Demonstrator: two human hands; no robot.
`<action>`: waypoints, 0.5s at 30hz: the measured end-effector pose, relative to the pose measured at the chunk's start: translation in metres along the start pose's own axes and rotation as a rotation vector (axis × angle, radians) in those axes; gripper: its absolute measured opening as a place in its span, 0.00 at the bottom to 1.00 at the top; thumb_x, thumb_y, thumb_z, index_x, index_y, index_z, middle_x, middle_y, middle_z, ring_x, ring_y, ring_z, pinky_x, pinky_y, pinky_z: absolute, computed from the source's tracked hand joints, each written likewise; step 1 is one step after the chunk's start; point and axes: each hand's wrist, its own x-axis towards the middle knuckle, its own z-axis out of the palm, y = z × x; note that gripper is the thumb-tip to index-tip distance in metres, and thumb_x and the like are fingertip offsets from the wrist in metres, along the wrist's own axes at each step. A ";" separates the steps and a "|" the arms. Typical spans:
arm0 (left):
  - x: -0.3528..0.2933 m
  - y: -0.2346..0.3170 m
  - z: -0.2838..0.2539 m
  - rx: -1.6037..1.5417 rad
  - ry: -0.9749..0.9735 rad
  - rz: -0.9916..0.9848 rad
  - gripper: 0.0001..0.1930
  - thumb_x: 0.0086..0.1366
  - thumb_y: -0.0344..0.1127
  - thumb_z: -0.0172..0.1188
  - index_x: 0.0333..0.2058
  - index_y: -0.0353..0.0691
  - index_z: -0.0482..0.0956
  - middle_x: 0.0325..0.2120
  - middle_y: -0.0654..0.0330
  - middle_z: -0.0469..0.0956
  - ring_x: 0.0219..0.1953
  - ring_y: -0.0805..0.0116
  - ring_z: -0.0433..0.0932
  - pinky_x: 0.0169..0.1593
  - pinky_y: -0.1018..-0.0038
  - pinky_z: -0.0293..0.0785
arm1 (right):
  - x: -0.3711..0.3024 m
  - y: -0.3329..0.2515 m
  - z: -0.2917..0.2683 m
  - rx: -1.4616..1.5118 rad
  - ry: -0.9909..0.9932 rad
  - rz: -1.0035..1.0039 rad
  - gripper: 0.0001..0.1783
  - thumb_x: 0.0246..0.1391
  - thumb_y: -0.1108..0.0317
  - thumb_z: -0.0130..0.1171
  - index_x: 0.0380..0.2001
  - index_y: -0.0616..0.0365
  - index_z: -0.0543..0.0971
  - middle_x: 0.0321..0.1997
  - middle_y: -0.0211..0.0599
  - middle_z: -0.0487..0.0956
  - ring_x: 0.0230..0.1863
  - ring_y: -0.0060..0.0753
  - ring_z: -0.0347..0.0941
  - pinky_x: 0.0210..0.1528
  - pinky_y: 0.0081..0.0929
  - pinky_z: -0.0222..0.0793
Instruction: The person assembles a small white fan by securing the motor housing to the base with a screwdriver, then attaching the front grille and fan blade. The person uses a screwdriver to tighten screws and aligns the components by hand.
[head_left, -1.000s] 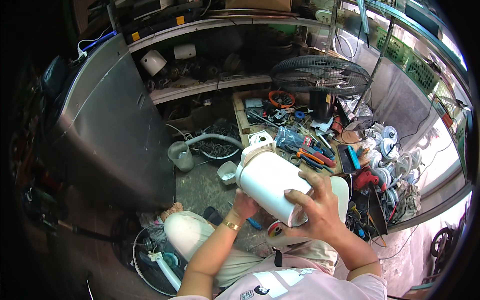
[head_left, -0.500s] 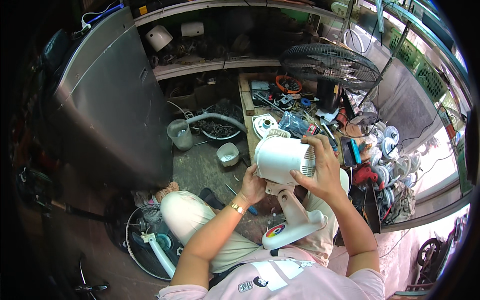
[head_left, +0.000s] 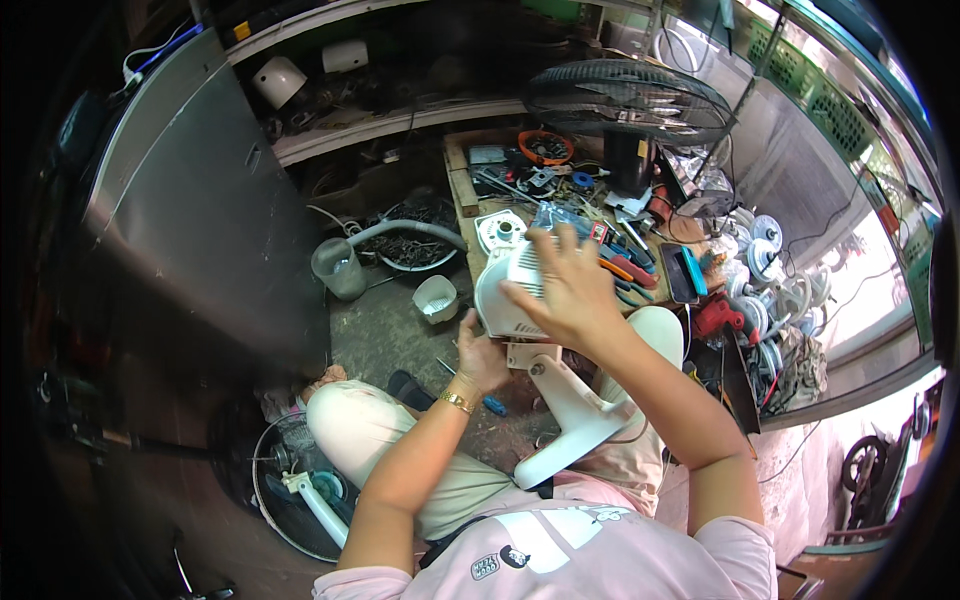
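Note:
A white fan motor housing [head_left: 500,305] with slotted vents sits atop a white fan neck [head_left: 575,395], which leans between my legs. My left hand [head_left: 482,352] is closed at the housing's lower left edge, thumb up along its side; some fingers are hidden beneath. Across the vented end lies my right hand [head_left: 575,290], its thumb and fingers bent around the shell. Just beyond the housing, a round white fan part [head_left: 502,231] with a dark central hole rests on the wooden workbench [head_left: 463,190].
Pliers [head_left: 632,270], tools and loose parts crowd the bench below a black caged fan [head_left: 630,100]. A square white cup [head_left: 436,298] and a clear container [head_left: 338,268] stand on the floor. A fan cage [head_left: 300,480] lies left of my knee; a metal panel [head_left: 200,200] rises behind.
The housing has turned, so its vents face more toward me and upward. My right hand has shifted left with it. The neck has rotated too, and its coloured round label is out of sight.

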 end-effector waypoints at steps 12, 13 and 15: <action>-0.018 0.003 -0.010 0.041 0.246 0.174 0.39 0.62 0.69 0.37 0.60 0.43 0.62 0.55 0.57 0.69 0.56 0.58 0.70 0.55 0.56 0.69 | 0.035 -0.051 -0.018 -0.248 -0.314 -0.650 0.55 0.27 0.64 0.72 0.64 0.48 0.60 0.55 0.62 0.63 0.40 0.57 0.74 0.40 0.38 0.76; -0.020 0.005 -0.004 0.133 0.340 0.195 0.39 0.62 0.69 0.37 0.60 0.43 0.62 0.55 0.57 0.69 0.56 0.58 0.70 0.55 0.56 0.69 | 0.037 -0.049 -0.014 -0.249 -0.273 -0.679 0.54 0.27 0.64 0.72 0.63 0.49 0.61 0.54 0.62 0.64 0.38 0.56 0.74 0.38 0.37 0.75; -0.023 0.008 -0.001 0.208 0.386 0.203 0.39 0.63 0.69 0.38 0.60 0.43 0.62 0.55 0.57 0.69 0.55 0.58 0.70 0.55 0.56 0.70 | 0.043 -0.051 -0.011 -0.262 -0.186 -0.760 0.52 0.26 0.62 0.72 0.62 0.52 0.63 0.51 0.63 0.65 0.36 0.54 0.75 0.35 0.35 0.75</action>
